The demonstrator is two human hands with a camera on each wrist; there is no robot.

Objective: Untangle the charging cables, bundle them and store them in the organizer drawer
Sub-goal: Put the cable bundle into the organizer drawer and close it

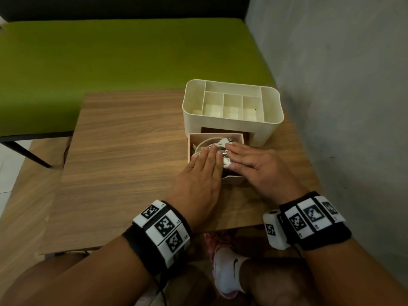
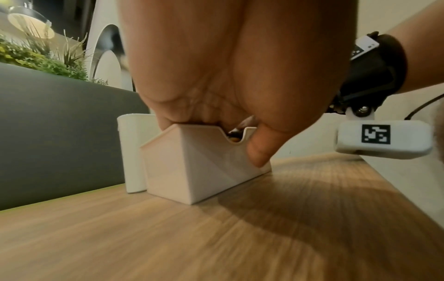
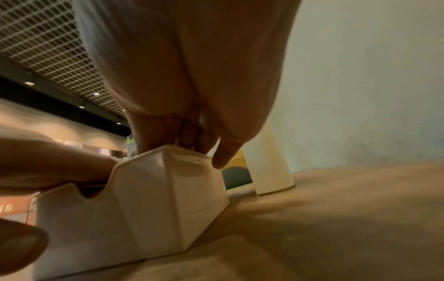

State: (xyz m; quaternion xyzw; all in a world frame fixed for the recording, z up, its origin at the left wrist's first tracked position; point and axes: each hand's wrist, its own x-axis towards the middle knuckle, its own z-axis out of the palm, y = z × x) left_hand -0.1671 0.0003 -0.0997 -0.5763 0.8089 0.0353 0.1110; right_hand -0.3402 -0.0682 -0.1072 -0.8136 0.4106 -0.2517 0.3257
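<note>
Both hands lie flat, fingers straight: left hand (image 1: 199,173) and right hand (image 1: 254,164) press white cables (image 1: 212,145) into the pulled-out drawer (image 1: 193,138), near the organizer (image 1: 231,127).

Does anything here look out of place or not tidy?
Yes. The white cables rise above the rim of the pulled-out drawer, so both flat hands, left hand and right hand, press them down. The drawer stands outside the organizer.
</note>
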